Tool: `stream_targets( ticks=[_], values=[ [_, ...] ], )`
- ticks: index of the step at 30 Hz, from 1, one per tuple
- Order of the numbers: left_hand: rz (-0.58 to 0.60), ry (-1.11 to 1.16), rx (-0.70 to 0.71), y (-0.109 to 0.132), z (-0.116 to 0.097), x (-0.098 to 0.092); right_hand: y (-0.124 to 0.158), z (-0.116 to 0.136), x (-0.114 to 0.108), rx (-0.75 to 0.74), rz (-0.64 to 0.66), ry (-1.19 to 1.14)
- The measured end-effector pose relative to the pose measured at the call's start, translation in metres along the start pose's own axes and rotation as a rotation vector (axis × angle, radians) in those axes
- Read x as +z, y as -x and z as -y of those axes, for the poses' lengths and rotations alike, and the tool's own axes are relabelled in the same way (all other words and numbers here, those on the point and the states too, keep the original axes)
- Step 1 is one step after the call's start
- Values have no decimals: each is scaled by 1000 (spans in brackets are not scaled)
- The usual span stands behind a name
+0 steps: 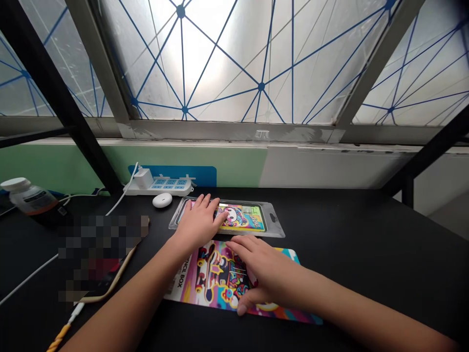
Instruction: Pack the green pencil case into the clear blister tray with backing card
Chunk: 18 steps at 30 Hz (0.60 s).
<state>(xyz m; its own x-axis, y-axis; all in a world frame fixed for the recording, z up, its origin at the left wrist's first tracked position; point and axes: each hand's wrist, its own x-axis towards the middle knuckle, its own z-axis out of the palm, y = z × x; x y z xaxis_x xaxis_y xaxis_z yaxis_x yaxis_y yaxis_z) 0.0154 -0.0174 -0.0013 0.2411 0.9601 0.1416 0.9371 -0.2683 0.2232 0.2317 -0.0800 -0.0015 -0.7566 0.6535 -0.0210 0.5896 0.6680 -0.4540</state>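
Observation:
My left hand (200, 217) lies flat, fingers spread, on the left part of a clear plastic blister package (273, 222). Inside the package is a brightly printed pencil box (245, 217) with a cartoon face, its left side hidden under that hand. Nearer to me, a colorful printed card (216, 278) with the words "PENCIL BOX" rests on the desk. Over its right half is my right hand (266, 269), touching the card, thumb apart from the arched fingers. Something small and reddish shows under the right palm, too hidden to name.
The black desk (348, 244) runs back to the wall below the window. A white power strip (164, 186), a white earbud case (162, 200) and a capped bottle (32, 200) stand at the back left. A blurred-out device with a cable (58, 337) lies left. Black bars slant at both sides.

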Motion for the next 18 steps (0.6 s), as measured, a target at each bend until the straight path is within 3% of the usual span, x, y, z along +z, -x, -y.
stream_targets(
  ticks=[6,12,18],
  values=[
    [-29,-28,-18,-3,3,3,11,-14,-9,76,27,12],
    [-39,-40,-18,-4,5,5,16,-2,-28,197,80,83],
    [-38,-26,-25,-4,4,3,20,-6,-21,195,60,31]
  ],
)
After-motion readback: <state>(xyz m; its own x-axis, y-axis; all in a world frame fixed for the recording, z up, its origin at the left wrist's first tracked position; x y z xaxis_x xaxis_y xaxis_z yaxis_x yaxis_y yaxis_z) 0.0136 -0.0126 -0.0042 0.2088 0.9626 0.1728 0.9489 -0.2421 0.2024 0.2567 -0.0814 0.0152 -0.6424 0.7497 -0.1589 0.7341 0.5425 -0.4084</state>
